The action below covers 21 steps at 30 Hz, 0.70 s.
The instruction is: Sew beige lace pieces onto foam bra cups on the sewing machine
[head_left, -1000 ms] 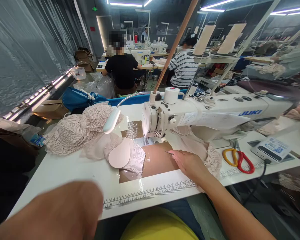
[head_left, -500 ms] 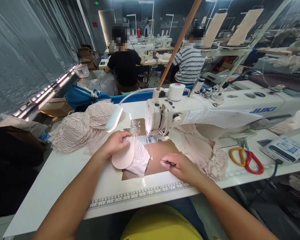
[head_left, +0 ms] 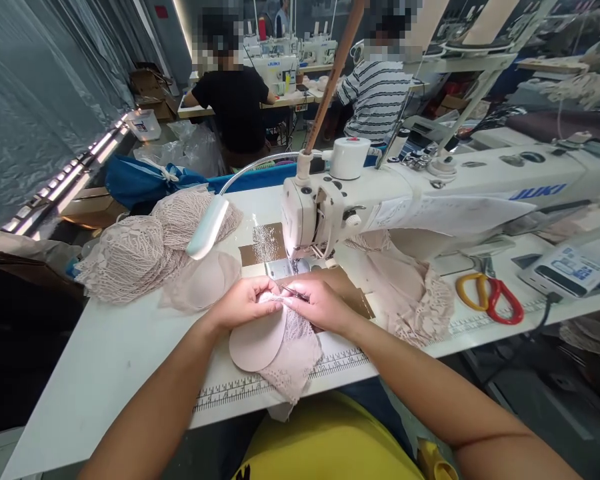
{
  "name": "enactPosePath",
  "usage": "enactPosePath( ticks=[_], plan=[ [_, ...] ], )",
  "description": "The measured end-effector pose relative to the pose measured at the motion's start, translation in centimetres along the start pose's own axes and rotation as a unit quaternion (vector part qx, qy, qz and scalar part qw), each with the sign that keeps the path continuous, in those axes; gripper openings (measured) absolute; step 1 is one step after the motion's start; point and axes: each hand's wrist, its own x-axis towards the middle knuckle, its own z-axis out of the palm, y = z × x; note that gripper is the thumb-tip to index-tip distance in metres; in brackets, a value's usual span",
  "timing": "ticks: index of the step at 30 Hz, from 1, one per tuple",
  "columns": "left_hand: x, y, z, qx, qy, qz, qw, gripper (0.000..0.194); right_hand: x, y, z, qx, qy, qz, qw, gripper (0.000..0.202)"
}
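In front of the sewing machine (head_left: 305,213), my left hand (head_left: 243,305) is closed on the upper edge of a pale pink bra cup (head_left: 257,343) with lace fabric attached. The lace hangs over the table's front edge. My right hand (head_left: 325,305) meets it at that edge, closed around small dark thread snips (head_left: 296,293) that point toward the left fingers. The right fingertips touch the lace edge; whether they also pinch it is hard to see. Both hands are just below the needle area.
A pile of lace cups (head_left: 125,260) lies at left, under a lamp (head_left: 207,227). More lace pieces (head_left: 405,287), scissors with yellow and red handles (head_left: 505,301) and a boxy device (head_left: 565,273) are to the right. A ruler strip (head_left: 343,360) runs along the front edge.
My left hand has drawn the bra cup toward me, turning it so the lace hangs down. My right hand has moved left with the thread snips to meet it. The view has shifted slightly.
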Motion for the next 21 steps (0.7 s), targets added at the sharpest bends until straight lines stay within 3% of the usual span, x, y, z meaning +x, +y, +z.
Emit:
enactPosePath(
  ticks=[3,8,17,21],
  plan=[
    [-0.1,-0.2,-0.1,-0.035,-0.021,-0.03,0.999,0.03,-0.4,0.8,-0.3,0.014,0.002,-0.014,1.0,0.019],
    [-0.3,0.4,-0.2,-0.099,-0.036,-0.067,0.992,0.027,-0.5,1.8,-1.1,0.012,-0.009,-0.009,1.0,0.039],
    [-0.1,-0.8,0.1,-0.151,-0.03,-0.082,0.985,0.036,-0.3,1.7,-1.2,0.14,-0.051,0.06,0.987,0.031],
    [0.0,-1.0,0.3,-0.141,-0.04,-0.084,0.986,0.035,-0.4,1.2,-0.7,0.126,-0.05,0.041,0.99,0.021]
  ],
)
